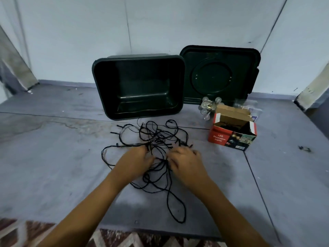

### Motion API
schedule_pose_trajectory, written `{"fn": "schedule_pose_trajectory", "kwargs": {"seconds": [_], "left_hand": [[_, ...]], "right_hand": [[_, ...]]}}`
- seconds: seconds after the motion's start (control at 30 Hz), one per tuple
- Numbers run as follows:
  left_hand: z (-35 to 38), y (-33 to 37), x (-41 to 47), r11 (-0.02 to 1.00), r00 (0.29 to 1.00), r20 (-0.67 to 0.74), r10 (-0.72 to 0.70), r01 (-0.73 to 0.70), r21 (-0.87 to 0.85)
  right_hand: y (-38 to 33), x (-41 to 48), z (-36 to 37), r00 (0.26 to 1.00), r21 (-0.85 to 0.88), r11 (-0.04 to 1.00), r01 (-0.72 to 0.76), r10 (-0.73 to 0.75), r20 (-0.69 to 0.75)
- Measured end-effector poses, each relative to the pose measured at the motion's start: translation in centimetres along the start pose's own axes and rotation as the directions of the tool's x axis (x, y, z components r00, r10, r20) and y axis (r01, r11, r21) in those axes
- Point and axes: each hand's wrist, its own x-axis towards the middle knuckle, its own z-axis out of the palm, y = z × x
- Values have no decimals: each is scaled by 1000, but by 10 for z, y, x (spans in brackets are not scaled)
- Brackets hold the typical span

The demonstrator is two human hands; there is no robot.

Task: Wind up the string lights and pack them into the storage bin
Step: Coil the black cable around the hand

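String lights (159, 138) lie tangled under left hand (138, 158) and right hand (186, 158)

Item count, as visible:

- Storage bin (106, 82), dark green: one.
- Lid (219, 73), same green: one.
- String of lights (161, 138), black wire: one tangle. I cannot tell whether it holds more than one length.
- Red carton (229, 139) printed "LED Decorative Lights": one.
- Clear bulbs (207, 106): one cluster of at least five. They overlap, so I cannot give an exact count.
- Clear plastic packaging (253, 106) behind the carton: number of pieces unclear.
- Hands: two, my left hand (137, 158) and my right hand (186, 160).
- Patterned rug (124, 237): one.
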Motion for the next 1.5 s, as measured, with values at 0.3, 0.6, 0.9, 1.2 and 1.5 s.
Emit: {"fn": "schedule_pose_trajectory", "kwargs": {"seconds": [0.3,0.6,0.9,1.2,1.5], "left_hand": [[34,-3,-18,989,986,-167,-4,-21,-146],[-14,-23,-20,929,1000,20,-22,27,-368],[-27,-38,-22,969,996,-86,-23,1,-246],[-4,-33,-31,962,918,-299,261,-219,165],[21,-32,-59,870,896,46,442,-441,221]], "right_hand": [[6,-17,5,994,-167,985,-51,67,89],[40,-14,-19,983,118,981,-153,163,-84],[80,-18,-44,913,25,958,-287,281,-296],[46,-28,-35,962,52,998,-46,59,-267],[-2,-53,-7,952,25,998,65,-70,299]]}}
